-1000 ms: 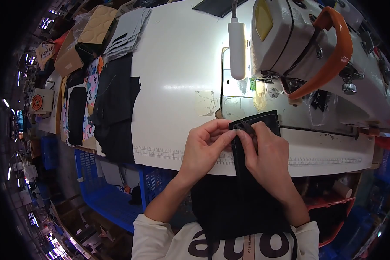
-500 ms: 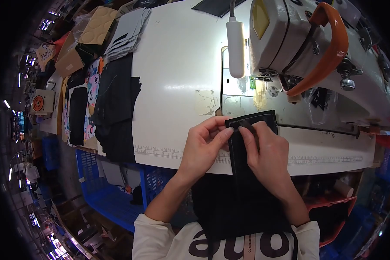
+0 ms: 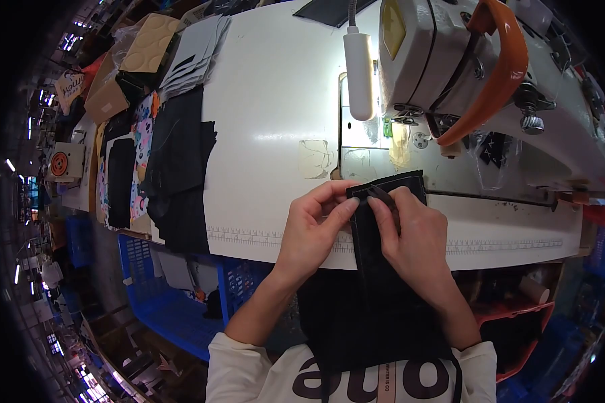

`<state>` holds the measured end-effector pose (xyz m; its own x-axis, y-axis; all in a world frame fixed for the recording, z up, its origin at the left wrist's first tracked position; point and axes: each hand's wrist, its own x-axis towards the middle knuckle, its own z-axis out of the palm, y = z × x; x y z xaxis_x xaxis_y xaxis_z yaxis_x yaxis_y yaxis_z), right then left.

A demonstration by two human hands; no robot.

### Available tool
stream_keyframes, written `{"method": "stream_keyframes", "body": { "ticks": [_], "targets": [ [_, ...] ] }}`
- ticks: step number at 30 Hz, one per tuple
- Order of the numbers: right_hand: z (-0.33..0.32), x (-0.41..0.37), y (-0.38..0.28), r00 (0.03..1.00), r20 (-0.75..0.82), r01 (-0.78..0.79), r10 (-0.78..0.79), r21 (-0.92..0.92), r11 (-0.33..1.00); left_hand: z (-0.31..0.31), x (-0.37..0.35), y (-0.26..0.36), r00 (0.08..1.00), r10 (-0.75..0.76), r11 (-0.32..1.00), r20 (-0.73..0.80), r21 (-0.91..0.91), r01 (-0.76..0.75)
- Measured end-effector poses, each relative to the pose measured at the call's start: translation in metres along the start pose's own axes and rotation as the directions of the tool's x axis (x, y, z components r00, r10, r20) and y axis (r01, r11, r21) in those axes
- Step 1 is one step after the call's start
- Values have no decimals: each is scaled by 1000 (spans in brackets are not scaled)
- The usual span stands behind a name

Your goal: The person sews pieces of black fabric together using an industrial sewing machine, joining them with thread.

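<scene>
White tabletop (image 3: 269,101) spreads wide left of the sewing machine (image 3: 433,57). Right of centre, over the ruled front edge (image 3: 249,248), I see the left hand (image 3: 318,225) pinch the black cloth (image 3: 366,245), the right hand (image 3: 417,232) a dark strip (image 3: 381,195). Blue crate (image 3: 171,324), lower left, holds pale sheets (image 3: 204,277); red bin (image 3: 514,311), lower right, dark material (image 3: 511,336).

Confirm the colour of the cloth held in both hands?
The cloth is black, seen best in the head view.
</scene>
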<state>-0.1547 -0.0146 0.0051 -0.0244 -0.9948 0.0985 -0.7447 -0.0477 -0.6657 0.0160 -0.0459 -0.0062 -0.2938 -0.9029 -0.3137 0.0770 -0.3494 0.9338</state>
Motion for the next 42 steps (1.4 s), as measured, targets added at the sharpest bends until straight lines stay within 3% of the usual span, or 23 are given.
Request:
{"method": "stream_keyframes", "body": {
  "ticks": [12, 38, 42],
  "targets": [
    [13, 0, 2, 996, -79, 44, -41, 45, 998, -9, 4, 0, 996, -23, 1000, 87, -8, 24],
    [3, -2, 4, 1000, -2, -15, 15, 108, 994, -1, -1, -2, 999, 6, 1000, 40, -2, -6],
    [10, -1, 6, 996, -75, 45, -39, 79, 996, -3, 1, -3, 999, 14, 1000, 39, 10, -14]
  ]
}}
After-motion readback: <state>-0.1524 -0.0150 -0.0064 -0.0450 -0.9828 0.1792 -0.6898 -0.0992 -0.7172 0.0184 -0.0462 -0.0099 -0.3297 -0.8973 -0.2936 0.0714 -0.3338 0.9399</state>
